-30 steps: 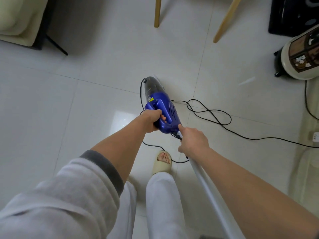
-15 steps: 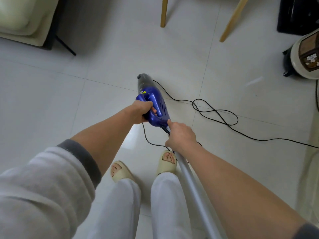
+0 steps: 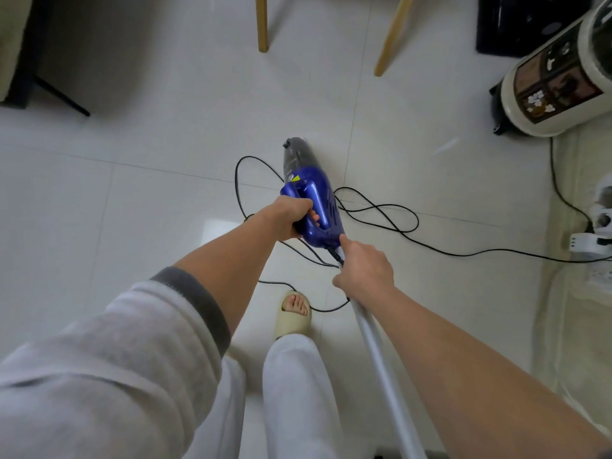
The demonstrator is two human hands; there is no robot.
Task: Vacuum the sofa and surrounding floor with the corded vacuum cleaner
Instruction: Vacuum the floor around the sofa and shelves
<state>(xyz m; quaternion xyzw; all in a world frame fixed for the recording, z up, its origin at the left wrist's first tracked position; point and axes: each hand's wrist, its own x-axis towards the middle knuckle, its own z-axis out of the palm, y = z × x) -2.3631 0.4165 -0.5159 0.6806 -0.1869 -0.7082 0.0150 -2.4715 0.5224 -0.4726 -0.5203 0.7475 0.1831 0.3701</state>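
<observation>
A blue corded vacuum cleaner [image 3: 314, 200] with a dark grey dust cup points away from me, low over the white tiled floor [image 3: 149, 210]. My left hand [image 3: 291, 220] grips its blue handle. My right hand [image 3: 364, 270] holds the silver tube [image 3: 381, 366] just behind the body, and the tube runs back under my right forearm. The black cord [image 3: 374, 210] lies in loops under and to the right of the vacuum, trailing off to the right. A cream sofa corner [image 3: 13, 44] on a dark frame shows at the top left.
Two wooden furniture legs [image 3: 262, 24] stand at the top centre. A cream cylindrical appliance [image 3: 556, 81] sits at the upper right by a black object. White power strips [image 3: 586, 243] lie on a pale mat at the right edge. My slippered foot [image 3: 294, 314] stands on the tiles by the cord.
The vacuum has swung to the right and slightly forward, and the cord loops under it have shifted. One foot has dropped out of sight. Both hands keep their hold.
</observation>
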